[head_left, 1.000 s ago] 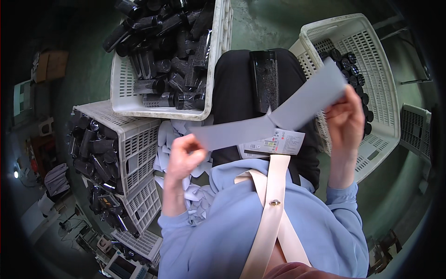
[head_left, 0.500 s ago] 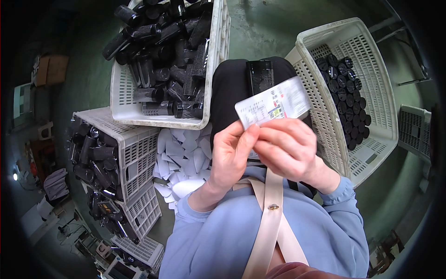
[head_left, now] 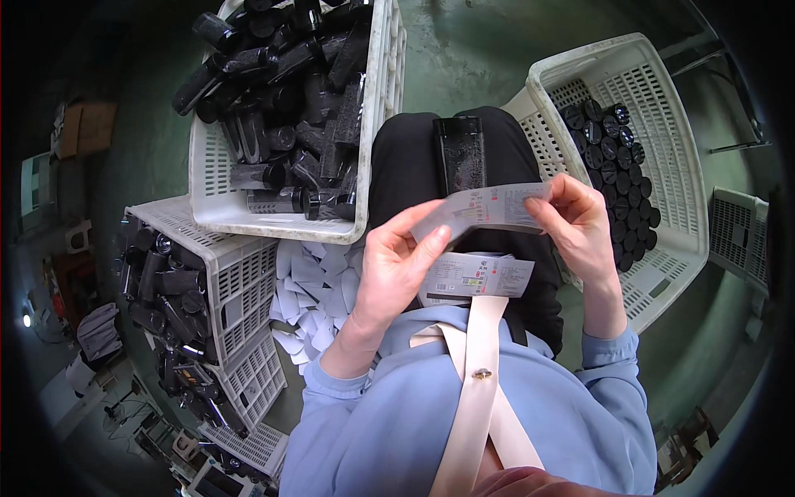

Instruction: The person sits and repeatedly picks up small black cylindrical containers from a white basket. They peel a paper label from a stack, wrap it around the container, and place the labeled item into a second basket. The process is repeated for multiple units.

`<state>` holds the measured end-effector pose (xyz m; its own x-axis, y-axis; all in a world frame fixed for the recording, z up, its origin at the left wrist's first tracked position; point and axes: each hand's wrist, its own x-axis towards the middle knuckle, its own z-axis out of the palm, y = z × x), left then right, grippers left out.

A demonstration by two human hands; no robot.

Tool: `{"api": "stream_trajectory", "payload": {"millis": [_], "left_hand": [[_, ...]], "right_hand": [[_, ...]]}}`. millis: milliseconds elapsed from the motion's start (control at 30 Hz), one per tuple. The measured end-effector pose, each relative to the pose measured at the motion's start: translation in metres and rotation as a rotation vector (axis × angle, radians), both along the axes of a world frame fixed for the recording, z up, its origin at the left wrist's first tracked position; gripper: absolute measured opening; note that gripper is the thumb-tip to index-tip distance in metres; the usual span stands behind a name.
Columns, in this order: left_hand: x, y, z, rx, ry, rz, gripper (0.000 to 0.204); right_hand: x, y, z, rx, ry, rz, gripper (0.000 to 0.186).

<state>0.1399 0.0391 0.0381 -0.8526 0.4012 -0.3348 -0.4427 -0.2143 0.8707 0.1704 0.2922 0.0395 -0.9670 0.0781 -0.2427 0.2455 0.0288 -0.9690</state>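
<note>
Hands point(head_left: 385, 269) wider apart, label point(head_left: 497, 205) between pinched fingers point(head_left: 568, 190)

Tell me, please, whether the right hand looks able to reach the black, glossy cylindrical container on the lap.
Probably not while the right hand grips the printed white rectangular label, though the container looks largely uncovered.

A glossy black cylindrical jar point(head_left: 464, 157) points away from the wearer, its near end hidden. A pale printed label strip point(head_left: 501, 203), raised and bent, spans crosswise over that end. Similar printed labels point(head_left: 479, 275) lie in an uneven stack nearer the wearer than the jar.
</note>
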Motion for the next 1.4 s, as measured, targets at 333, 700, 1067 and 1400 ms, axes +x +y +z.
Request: {"api": "stream_trajectory", "payload": {"millis": [333, 700, 1067, 1400], "left_hand": [[-0.026, 0.007, -0.036, -0.191, 0.141, 0.184, 0.048], [-0.034, 0.006, -0.049, -0.259, 0.178, 0.154, 0.050], [-0.035, 0.012, -0.056, -0.291, 0.193, 0.165, 0.049], [-0.039, 0.028, -0.050, -0.909, 0.748, 0.148, 0.060]], "right_hand": [[-0.019, -0.005, -0.020, 0.120, -0.088, -0.050, 0.029], [-0.026, -0.001, -0.034, 0.108, -0.094, -0.064, 0.028], [-0.028, 0.002, -0.044, 0.082, -0.107, -0.086, 0.027], [-0.027, 0.009, -0.054, 0.042, -0.119, -0.111, 0.026]]}}
